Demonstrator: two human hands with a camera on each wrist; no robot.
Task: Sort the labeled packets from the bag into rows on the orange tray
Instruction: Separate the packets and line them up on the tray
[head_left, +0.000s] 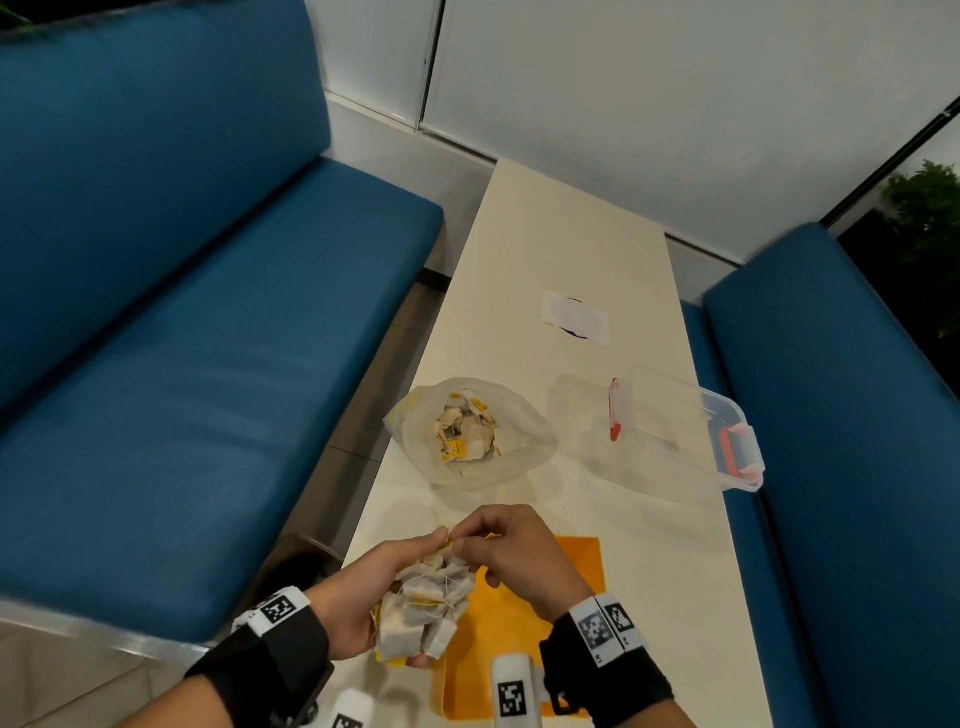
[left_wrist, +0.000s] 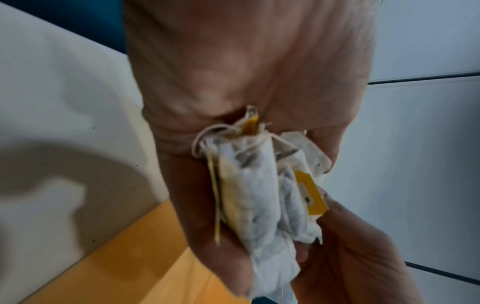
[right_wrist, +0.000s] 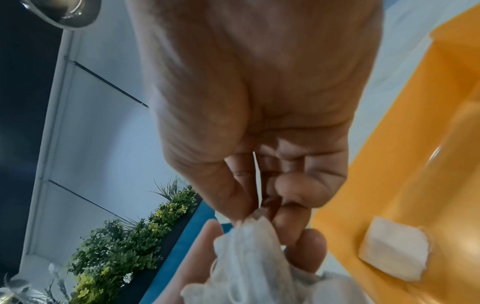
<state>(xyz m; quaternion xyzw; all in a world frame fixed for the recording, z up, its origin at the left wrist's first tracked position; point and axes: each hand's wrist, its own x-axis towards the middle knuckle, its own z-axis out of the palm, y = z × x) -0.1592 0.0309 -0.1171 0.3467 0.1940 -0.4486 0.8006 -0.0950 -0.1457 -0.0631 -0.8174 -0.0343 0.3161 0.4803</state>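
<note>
My left hand (head_left: 384, 582) holds a bundle of tea-bag packets (head_left: 426, 608) with strings and yellow labels, just above the left edge of the orange tray (head_left: 498, 629). In the left wrist view the packets (left_wrist: 259, 195) lie pressed in the palm. My right hand (head_left: 498, 545) pinches a packet (right_wrist: 254, 230) at the top of the bundle, thumb against fingertips. One packet (right_wrist: 394, 248) lies on the orange tray (right_wrist: 415, 144). The clear plastic bag (head_left: 514, 452) stands open further up the table with more packets (head_left: 467, 426) inside.
A clear lidded container (head_left: 680, 431) with red clips sits to the right of the bag. A white paper label (head_left: 574, 317) lies farther up the narrow cream table (head_left: 649, 545). Blue benches (head_left: 182, 338) flank both sides.
</note>
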